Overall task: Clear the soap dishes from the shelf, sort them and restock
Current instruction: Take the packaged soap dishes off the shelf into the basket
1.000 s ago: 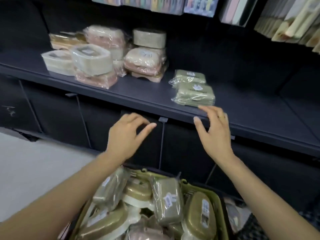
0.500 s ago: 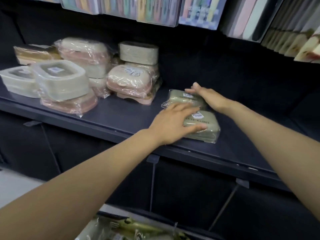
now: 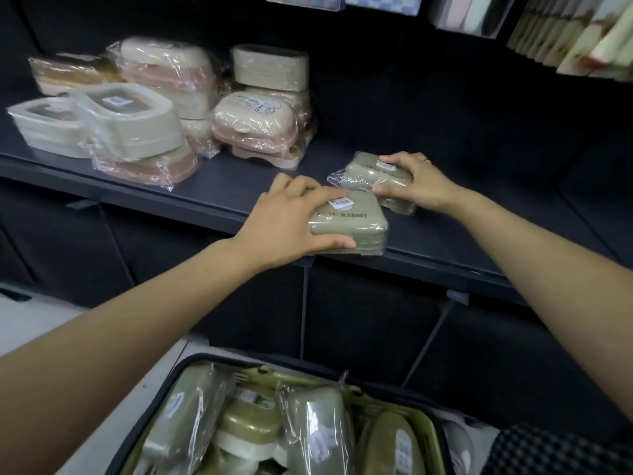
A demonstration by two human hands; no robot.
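The basket (image 3: 432, 437) of wrapped dishes runs off the bottom edge, the left hand (image 3: 287, 221) covers the near green soap dish's (image 3: 356, 224) left end and part of its lettering, and the price stickers are too small to read.

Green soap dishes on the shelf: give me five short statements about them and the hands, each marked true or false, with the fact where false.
1. The left hand grips the near green soap dish at the shelf front. True.
2. The right hand hangs free above the shelf. False: it grips the far green soap dish.
3. Both green dishes are wrapped in clear plastic. True.
4. The basket below holds only pink dishes. False: mostly green wrapped ones show.
5. The pink and cream stacks sit to the right of the hands. False: they sit to the left.
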